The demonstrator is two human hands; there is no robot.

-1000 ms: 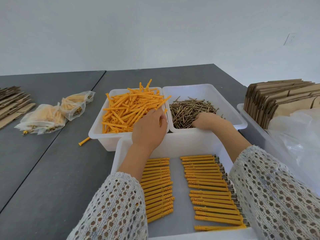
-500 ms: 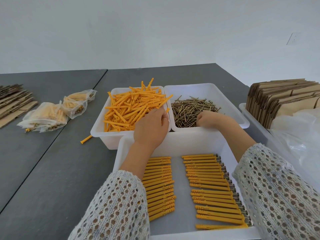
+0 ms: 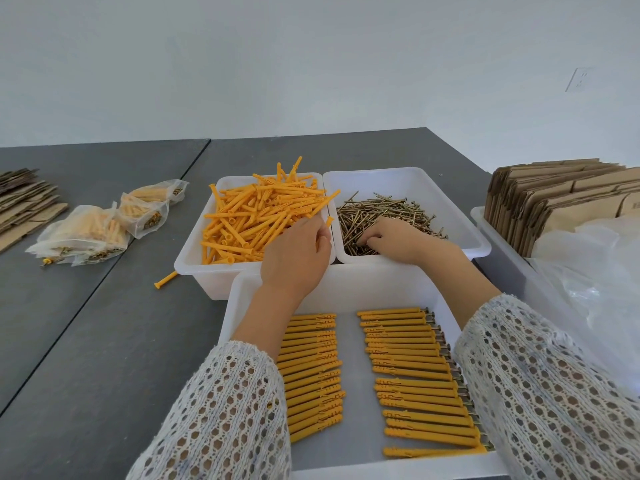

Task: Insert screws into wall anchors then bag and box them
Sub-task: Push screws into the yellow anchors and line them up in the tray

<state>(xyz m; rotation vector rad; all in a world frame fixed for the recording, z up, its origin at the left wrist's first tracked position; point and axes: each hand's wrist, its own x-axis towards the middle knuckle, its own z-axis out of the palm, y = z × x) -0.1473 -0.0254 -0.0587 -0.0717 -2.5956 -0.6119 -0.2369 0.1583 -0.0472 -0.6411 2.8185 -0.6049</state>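
While the left hand (image 3: 298,258) lies back-up over the near right corner of the anchor bin (image 3: 194,261), its fingers curl down into the heap of loose orange anchors (image 3: 256,220); the fingertips are hidden under the hand, so whether they pinch an anchor cannot be told. One anchor tip pokes up just beside the knuckles, at the wall shared with the next bin. The right hand (image 3: 394,239) rests in the near left part of the screw bin (image 3: 464,237), its fingers bent and pressed together into the pile of brass-coloured screws (image 3: 381,209); whether a screw is actually gripped cannot be told. Both forearms, in white open-knit sleeves (image 3: 221,410), reach forward over the near tray (image 3: 349,289), the wrists crossing its far wall. On the tray floor lie two neat rows of finished anchors with screws (image 3: 412,368), screw heads showing at the right ends of the right row. One stray anchor (image 3: 165,279) lies on the grey table (image 3: 104,341) just left of the anchor bin. Filled bags (image 3: 90,233) sit farther left, and flat cardboard boxes (image 3: 554,199) stand in a bin at the right.
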